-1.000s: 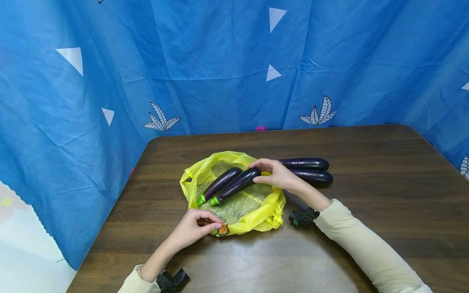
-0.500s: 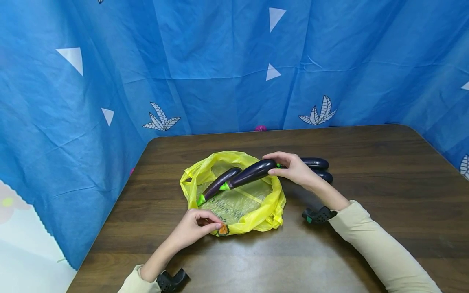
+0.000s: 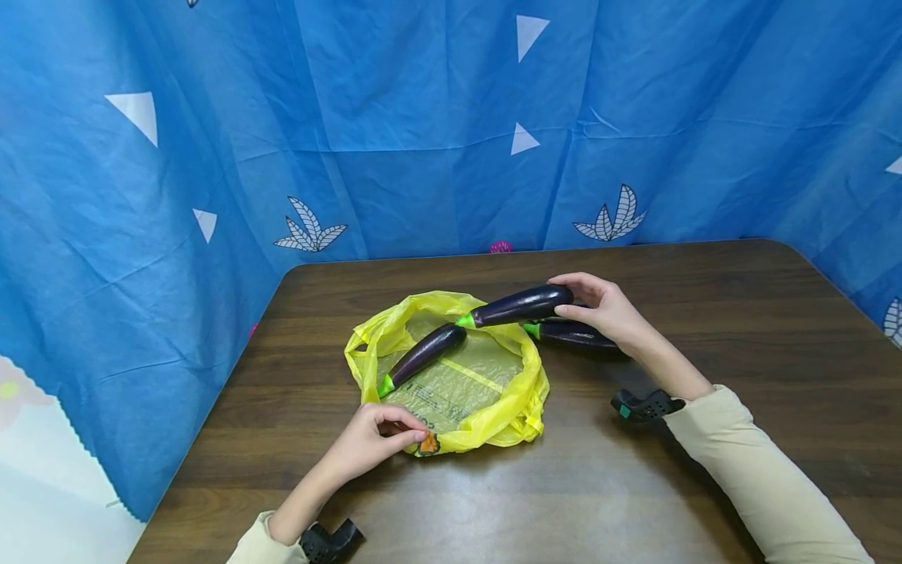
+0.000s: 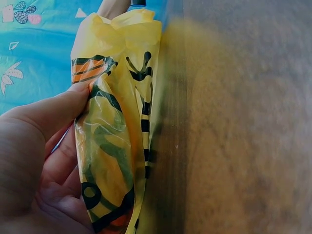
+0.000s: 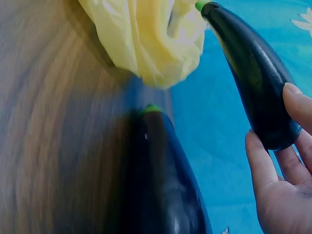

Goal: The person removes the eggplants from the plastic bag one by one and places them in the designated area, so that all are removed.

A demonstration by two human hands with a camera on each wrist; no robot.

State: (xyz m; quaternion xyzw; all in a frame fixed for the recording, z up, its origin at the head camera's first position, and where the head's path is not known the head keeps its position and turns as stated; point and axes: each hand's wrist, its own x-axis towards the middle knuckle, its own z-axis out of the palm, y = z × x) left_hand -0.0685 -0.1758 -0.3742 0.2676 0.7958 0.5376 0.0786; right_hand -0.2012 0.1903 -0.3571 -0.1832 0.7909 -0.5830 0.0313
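In the head view my right hand grips a dark purple eggplant by its thick end. The eggplant is raised, its green stem end pointing left over the back right rim of a yellow plastic bag. The right wrist view shows thumb and fingers round the thick end of this eggplant. My left hand pinches the bag's front left rim between thumb and fingers; the left wrist view shows the printed plastic there. A second eggplant lies inside the bag, stem toward the front left.
Right of the bag, another eggplant lies on the wooden table, partly behind my right hand; the right wrist view shows an eggplant close below. A blue patterned cloth hangs behind the table.
My right hand has lifted one eggplant out of the bag and carried it right and toward the back. The left hand stays at the bag's rim.
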